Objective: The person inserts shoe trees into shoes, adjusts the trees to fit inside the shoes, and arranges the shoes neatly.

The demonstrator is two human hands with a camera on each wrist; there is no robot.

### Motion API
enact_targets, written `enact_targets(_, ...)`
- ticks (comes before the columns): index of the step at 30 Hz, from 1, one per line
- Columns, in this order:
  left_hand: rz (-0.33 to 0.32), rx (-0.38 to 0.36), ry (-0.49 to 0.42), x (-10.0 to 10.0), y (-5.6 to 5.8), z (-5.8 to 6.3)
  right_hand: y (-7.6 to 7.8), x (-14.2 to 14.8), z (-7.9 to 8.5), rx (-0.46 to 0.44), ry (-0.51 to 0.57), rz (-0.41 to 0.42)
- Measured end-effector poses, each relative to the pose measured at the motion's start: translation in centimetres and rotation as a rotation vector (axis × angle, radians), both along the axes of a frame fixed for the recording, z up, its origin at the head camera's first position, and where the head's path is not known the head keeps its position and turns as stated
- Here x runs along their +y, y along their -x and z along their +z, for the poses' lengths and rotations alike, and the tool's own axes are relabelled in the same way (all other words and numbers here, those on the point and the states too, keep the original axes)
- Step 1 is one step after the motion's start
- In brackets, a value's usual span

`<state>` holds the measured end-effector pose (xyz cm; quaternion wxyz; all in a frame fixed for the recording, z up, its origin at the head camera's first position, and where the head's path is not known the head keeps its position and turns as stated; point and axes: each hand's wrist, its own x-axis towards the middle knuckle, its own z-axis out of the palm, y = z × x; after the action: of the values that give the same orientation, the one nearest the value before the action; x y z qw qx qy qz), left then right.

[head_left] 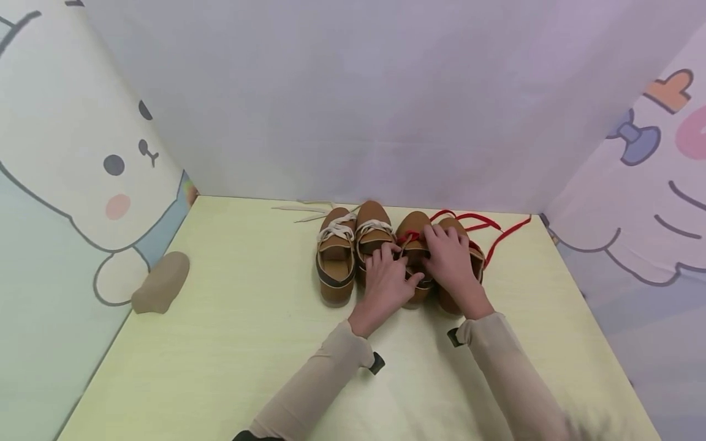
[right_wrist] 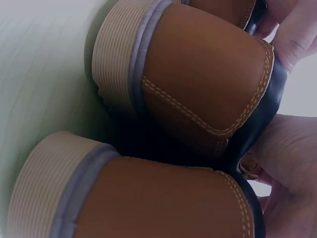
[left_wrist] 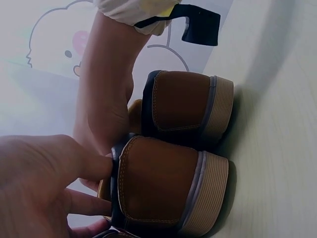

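Note:
Brown shoes stand side by side near the back of the table, toes to the wall. Of the red-laced pair, the left shoe (head_left: 413, 219) is between my hands. My left hand (head_left: 383, 285) grips its left side, thumb by the dark heel collar. My right hand (head_left: 449, 260) holds its right side, fingertips by the red lace; its grip is partly hidden. The other red-laced shoe (head_left: 452, 304) is partly under my right hand. To the left are two white-laced shoes, the outer shoe (head_left: 334, 291) and the inner shoe (head_left: 371, 211), the latter partly covered by my left hand.
Loose red laces (head_left: 518, 226) trail right on the pale table (head_left: 248, 343), and white laces (head_left: 311, 209) trail left. A plain back wall (head_left: 353, 122) rises just beyond the toes. Printed cartoon walls flank both sides. A tan shape (head_left: 161, 285) is at the left table edge.

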<state>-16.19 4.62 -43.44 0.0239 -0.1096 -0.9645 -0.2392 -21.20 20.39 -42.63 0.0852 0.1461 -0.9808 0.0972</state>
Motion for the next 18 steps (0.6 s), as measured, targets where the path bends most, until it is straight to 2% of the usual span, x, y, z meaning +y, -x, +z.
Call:
enact_targets(6, 0.003, -0.01, -0.002, 0.12, -0.1, 0.08, 0.36, -0.25, -0.25, 0.03, -0.023, -0.021)
enact_targets(18, -0.005, -0.008, 0.006, 0.13, -0.08, -0.07, 0.95, -0.81, -0.6, 0.035, -0.05, -0.066)
